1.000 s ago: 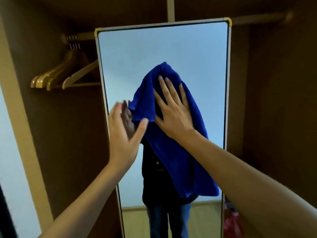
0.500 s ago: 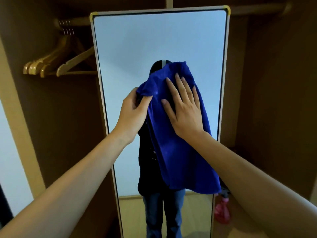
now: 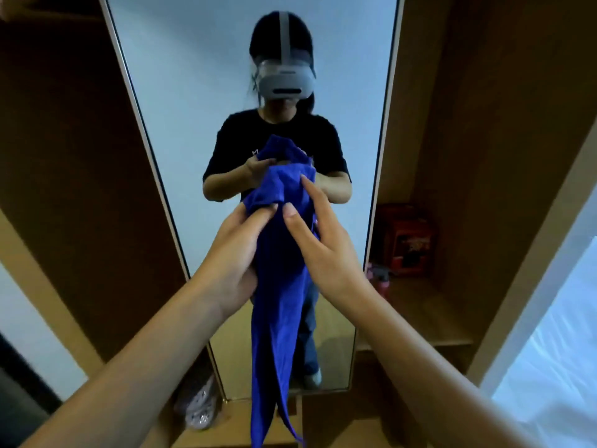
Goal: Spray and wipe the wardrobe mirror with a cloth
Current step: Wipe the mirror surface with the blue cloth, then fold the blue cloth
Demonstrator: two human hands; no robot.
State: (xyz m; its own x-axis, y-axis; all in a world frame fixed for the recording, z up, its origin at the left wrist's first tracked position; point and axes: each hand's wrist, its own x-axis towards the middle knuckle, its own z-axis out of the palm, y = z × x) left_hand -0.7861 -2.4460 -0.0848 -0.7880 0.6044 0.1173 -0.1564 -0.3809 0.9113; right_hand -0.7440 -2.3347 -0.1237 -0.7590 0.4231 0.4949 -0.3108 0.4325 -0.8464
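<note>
Brown wood-grain wardrobe around tall smooth mirror, my left hand and right hand both gripping soft bunched blue cloth, long tail hanging.

Mirror top cut off; cloth bottom past frame edge.

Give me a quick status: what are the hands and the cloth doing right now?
Left hand and right hand both gripping the cloth. Cloth bunched, hanging down, off the mirror. Nothing in the way.
</note>
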